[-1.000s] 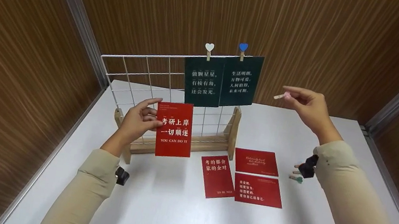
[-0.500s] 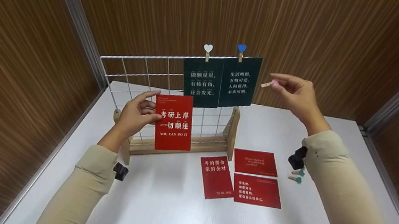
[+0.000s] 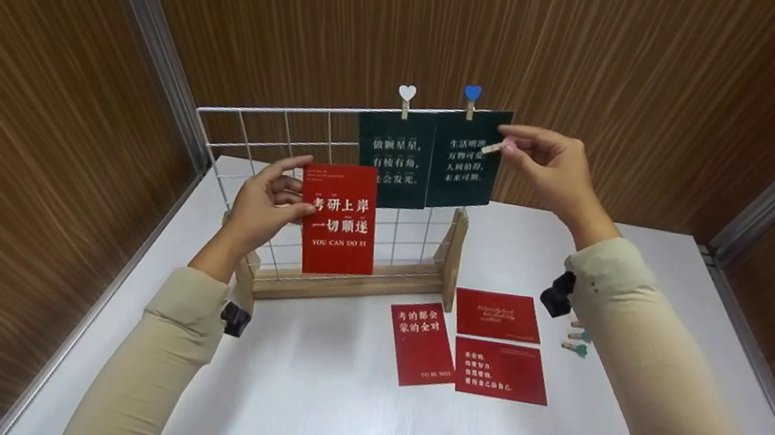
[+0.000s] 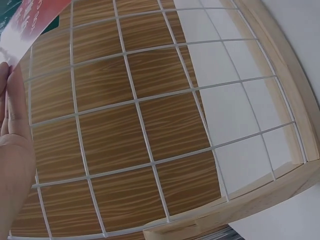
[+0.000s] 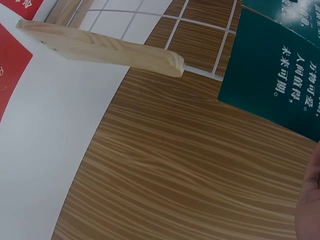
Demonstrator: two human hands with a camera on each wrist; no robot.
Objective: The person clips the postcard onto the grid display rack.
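Observation:
Between thumb and fingers my left hand (image 3: 268, 203) pinches a red card (image 3: 336, 252) by its left edge. The card stands upright before the wire grid rack (image 3: 300, 139) and overlaps the lower corner of a dark green card (image 3: 399, 129). My right hand (image 3: 551, 166) pinches a small clothespin (image 3: 492, 148) with a pink end. In the head view the clothespin overlaps a second green card (image 3: 462, 191). A white heart clothespin (image 3: 407, 93) and a blue heart clothespin (image 3: 472, 94) clip the green cards to the rack's top wire.
Three red cards lie on the white table (image 3: 331, 420): an upright one (image 3: 420, 356) and two sideways ones, the upper (image 3: 493, 325) above the lower (image 3: 517, 373). Green-ended clothespins (image 3: 574, 348) lie at the right, partly behind the right sleeve. The rack's wooden base (image 3: 348, 289) stands on the table.
My left hand has raised the red card, up against the green card's lower corner in view. My right hand has moved left and up with the pink clothespin, toward the rack.

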